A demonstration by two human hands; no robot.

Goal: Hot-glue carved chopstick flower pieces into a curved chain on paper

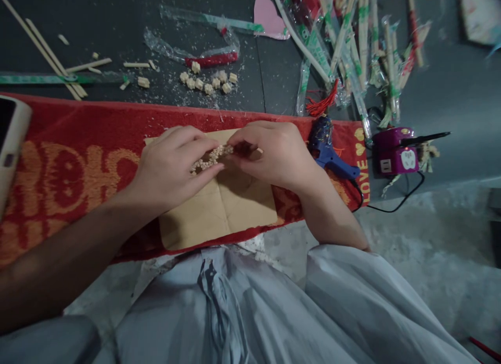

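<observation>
Between my hands is a small openwork piece (213, 156) made of short pale stick bits joined together. My left hand (170, 163) is closed on its left side, thumb below and fingers above. At the right end, the thumb and forefinger of my right hand (276, 150) pinch the same piece; a small pale bit (258, 151) shows by those fingers. Under both hands lies a tan board (219, 213) on a red towel (78, 129). To the right of my right hand rests a blue glue gun (329, 155).
Several small stick clusters (209, 87) sit beyond the towel among crumbs and loose sticks (50, 56). Wrapped stick bundles (352, 40) and a pink paper heart (270, 17) are at the back. A purple box (396, 150) with a cord stands right; a phone (15, 124) lies left.
</observation>
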